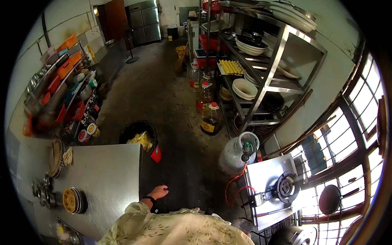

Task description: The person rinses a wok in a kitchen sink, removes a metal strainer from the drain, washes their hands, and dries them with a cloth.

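Note:
My left hand [159, 192] hangs beside the right edge of the steel table [110, 175], apart from it. Its fingers are loosely curled together, and nothing shows in them. A dark band [149, 199] circles that wrist, below a pale leaf-patterned sleeve. At the right edge of my shirt, a tiny skin-coloured patch [247, 234] may be part of my right hand; its fingers are hidden. Stacked plates [72, 200] stand on the table, with a woven basket [56, 157] and a cloth [68, 156] at its far left corner.
Beyond the table stands a black bin [130, 131] with yellow scraps inside. To the right are a gas cylinder [232, 157], an orange hose [228, 188] and a burner stove [286, 185]. Large oil bottles [210, 120] line the floor beside a metal rack [265, 77]. Cluttered shelves [61, 87] run along the left wall.

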Demonstrator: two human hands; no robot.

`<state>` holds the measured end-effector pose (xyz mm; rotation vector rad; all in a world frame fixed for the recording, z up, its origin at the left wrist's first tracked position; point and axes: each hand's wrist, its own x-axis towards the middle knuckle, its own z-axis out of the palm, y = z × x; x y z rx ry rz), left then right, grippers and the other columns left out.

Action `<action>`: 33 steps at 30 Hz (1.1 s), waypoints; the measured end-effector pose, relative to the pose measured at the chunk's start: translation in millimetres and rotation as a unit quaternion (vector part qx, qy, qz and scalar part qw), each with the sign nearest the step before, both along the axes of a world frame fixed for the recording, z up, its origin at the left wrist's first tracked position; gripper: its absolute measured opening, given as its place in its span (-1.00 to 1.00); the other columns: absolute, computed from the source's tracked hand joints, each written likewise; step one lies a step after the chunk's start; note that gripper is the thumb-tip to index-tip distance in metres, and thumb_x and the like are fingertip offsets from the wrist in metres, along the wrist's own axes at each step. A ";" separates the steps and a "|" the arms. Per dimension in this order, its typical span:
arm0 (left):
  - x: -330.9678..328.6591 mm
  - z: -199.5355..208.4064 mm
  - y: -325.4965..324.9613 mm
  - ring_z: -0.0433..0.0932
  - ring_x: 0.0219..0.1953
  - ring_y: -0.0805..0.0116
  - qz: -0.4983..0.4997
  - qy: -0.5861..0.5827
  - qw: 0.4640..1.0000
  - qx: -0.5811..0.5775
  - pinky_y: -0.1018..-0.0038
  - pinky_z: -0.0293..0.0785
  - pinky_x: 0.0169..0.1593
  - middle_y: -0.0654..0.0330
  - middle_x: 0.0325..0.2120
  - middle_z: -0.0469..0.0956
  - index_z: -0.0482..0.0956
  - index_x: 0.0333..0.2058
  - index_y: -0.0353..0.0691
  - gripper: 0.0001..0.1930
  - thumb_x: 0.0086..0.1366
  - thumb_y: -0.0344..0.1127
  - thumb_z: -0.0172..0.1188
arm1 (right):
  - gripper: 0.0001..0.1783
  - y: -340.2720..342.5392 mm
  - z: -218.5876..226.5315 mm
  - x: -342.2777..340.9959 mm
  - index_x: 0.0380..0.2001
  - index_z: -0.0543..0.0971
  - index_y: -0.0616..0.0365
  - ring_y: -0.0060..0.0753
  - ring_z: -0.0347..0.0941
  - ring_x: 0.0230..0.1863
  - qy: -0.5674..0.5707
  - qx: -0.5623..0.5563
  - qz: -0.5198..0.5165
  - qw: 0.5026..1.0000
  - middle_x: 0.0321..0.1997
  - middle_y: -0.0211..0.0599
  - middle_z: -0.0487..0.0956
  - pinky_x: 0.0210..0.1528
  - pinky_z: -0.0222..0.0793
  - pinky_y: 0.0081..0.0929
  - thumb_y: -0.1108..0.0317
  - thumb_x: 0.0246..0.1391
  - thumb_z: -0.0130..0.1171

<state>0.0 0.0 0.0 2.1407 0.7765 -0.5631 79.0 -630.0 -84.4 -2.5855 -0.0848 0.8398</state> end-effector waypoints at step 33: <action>198.4 -53.0 327.4 0.56 -0.14 0.06 0.263 0.113 0.958 -0.031 0.25 0.47 -0.05 0.02 -0.22 0.60 0.50 -0.04 -0.20 -0.57 0.14 -0.14 0.13 | -0.68 661.3 -6.5 710.0 -0.05 0.50 0.19 -0.35 0.43 -0.38 0.049 0.002 0.318 0.947 -0.42 -0.29 0.51 -0.38 0.37 -0.41 0.34 0.17 -0.05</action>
